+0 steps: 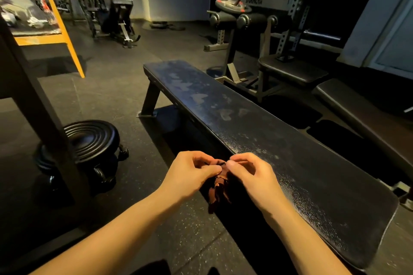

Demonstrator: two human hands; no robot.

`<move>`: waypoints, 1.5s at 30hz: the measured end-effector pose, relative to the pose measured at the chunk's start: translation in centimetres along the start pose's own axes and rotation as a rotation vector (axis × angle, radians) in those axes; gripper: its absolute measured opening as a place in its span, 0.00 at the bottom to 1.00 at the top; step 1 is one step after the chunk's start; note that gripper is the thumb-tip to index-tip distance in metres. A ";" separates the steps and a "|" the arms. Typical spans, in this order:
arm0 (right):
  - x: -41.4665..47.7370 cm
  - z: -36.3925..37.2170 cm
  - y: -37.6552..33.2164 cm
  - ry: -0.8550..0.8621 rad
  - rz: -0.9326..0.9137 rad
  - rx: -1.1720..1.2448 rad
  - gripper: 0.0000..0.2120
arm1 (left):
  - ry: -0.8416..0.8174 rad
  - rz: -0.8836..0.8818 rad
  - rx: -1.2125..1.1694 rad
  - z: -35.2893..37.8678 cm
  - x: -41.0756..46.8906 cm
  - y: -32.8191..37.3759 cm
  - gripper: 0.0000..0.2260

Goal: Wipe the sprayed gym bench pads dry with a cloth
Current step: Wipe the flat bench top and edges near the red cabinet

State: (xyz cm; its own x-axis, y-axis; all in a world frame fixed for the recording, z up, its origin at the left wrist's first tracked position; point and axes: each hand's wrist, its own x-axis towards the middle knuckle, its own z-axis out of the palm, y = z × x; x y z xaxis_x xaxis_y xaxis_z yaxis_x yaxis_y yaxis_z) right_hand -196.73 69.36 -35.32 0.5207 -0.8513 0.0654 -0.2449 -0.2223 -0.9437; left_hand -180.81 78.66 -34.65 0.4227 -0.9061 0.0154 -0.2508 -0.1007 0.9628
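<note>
Bare from the elbows down: the person's left hand [192,174] and right hand [252,176] on uncovered forearms [134,219], with dark clothing [154,269] at the bottom edge.

Above the flat bench [257,131] the way is open along its whole pad. Left of it, free floor [138,163], then a round stool [91,140] and dark post [44,123]; close on its right, a second padded bench [357,114].

Bench [245,123]: black pad, centre to lower right; pale patches on far half, speckled sheen on near half. Floor [107,96]: dark rubber; round stool [91,138] lower left.
</note>
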 end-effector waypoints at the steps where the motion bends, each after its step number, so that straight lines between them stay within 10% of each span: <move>1: 0.0 0.4 -0.8 -0.070 -0.025 -0.020 0.09 | -0.003 -0.005 0.009 -0.3 0.3 -0.2 0.04; 15: 6.5 3.7 -2.6 -0.255 0.312 -0.046 0.12 | -0.410 -0.071 0.304 -8.2 7.1 -2.1 0.13; 19: 7.9 4.7 -3.6 -0.381 0.331 -0.029 0.22 | -0.437 -0.053 0.186 -10.0 8.8 -2.0 0.20; 25: 10.4 4.9 -6.3 -0.596 0.334 0.091 0.11 | -0.337 -0.032 0.021 -11.8 10.9 -1.8 0.23; 33: 12.1 4.9 -6.1 -0.541 0.216 0.282 0.13 | -0.294 -0.320 -0.605 -10.1 12.1 -3.4 0.15; 40: 14.4 6.3 -4.0 -0.334 -0.077 -0.101 0.11 | -0.457 -0.561 -0.833 -9.0 12.9 -5.0 0.23; 45: 18.0 6.2 -4.0 -0.569 -0.202 -0.287 0.13 | -0.366 -0.597 -0.812 -9.3 13.8 -5.8 0.16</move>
State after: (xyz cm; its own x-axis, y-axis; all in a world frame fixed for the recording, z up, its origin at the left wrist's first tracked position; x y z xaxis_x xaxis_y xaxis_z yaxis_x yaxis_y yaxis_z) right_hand -181.28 57.84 -32.39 0.9101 -0.4137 -0.0236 -0.2643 -0.5357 -0.8020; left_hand -165.44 70.52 -37.55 -0.0351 -0.8822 -0.4695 0.6213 -0.3873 0.6812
